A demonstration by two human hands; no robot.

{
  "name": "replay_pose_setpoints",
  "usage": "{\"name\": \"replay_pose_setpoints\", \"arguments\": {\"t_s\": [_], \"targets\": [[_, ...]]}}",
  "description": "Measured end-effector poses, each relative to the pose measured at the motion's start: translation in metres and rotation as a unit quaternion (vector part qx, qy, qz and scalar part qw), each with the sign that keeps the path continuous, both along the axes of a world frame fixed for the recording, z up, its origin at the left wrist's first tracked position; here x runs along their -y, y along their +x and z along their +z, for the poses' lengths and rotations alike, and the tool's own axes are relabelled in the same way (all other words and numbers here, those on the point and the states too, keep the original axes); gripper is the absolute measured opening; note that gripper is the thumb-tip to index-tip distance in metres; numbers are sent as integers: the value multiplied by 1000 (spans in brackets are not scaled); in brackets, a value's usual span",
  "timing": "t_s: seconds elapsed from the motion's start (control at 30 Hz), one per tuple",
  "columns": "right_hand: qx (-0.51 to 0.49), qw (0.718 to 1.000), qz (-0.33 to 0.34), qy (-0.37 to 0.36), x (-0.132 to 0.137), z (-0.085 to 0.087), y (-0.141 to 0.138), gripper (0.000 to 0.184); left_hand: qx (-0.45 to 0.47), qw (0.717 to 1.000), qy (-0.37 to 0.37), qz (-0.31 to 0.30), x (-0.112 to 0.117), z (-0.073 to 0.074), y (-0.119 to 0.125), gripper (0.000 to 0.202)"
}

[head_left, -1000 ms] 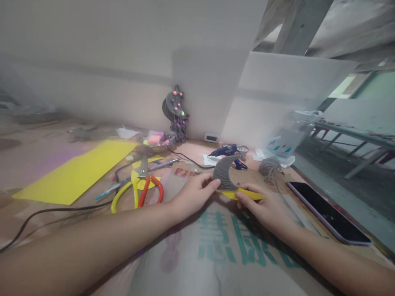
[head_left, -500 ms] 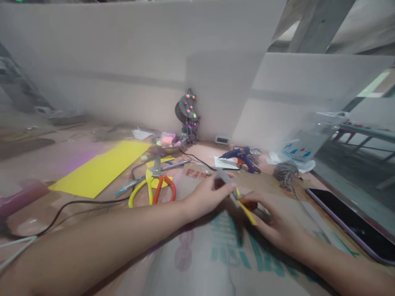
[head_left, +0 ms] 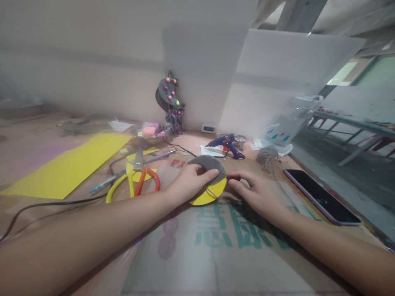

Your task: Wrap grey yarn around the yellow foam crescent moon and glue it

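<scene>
My left hand (head_left: 188,185) grips a yellow card crescent (head_left: 210,193) whose upper half is wrapped in grey yarn, thumb on its grey part. The crescent lies tilted, low over the printed cardboard sheet (head_left: 222,246). My right hand (head_left: 256,191) sits just right of it, fingers curled, fingertips pinching at the crescent's right edge where a thin yarn strand runs. A grey yarn ball (head_left: 267,156) rests behind my right hand.
Yellow-and-orange handled scissors (head_left: 135,185) and a yellow paper sheet (head_left: 68,166) lie to the left, with a black cable (head_left: 52,203). A blue glue gun (head_left: 225,144) lies behind, a phone (head_left: 321,197) at right. A grey beaded decoration (head_left: 169,98) leans in the wall corner.
The crescent has been turned from standing upright on edge to lying tilted with its yellow face showing. Both hands have stayed on it and shifted slightly.
</scene>
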State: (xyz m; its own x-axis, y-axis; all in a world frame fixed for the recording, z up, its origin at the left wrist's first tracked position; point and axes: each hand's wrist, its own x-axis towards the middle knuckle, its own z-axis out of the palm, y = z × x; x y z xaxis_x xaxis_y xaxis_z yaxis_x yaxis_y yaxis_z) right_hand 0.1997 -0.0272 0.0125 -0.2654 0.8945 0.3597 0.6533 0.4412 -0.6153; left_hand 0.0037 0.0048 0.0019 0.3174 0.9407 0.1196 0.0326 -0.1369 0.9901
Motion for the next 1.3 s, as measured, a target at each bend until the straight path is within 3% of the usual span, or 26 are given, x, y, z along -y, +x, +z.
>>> {"name": "replay_pose_setpoints", "arguments": {"t_s": [0.37,0.5,0.63,0.77,1.0,1.3], "targets": [[-76,993,26,-89,2,-6,-1,27,-122,990,22,-70,2,-7,0,39],[-106,993,-3,-58,0,-7,1,27,-110,991,19,-76,3,-7,0,40],[-58,998,-12,-34,0,-4,0,26,-108,989,54,-86,3,-9,1,34],[-14,999,-12,-32,2,-2,-1,29,-116,984,77,-110,4,-11,0,34],[-18,998,7,-54,-1,-5,0,36,-153,982,70,-86,2,-15,-1,48],[-8,998,3,-66,-1,-8,2,39,-78,987,74,-119,3,-14,1,40]]}}
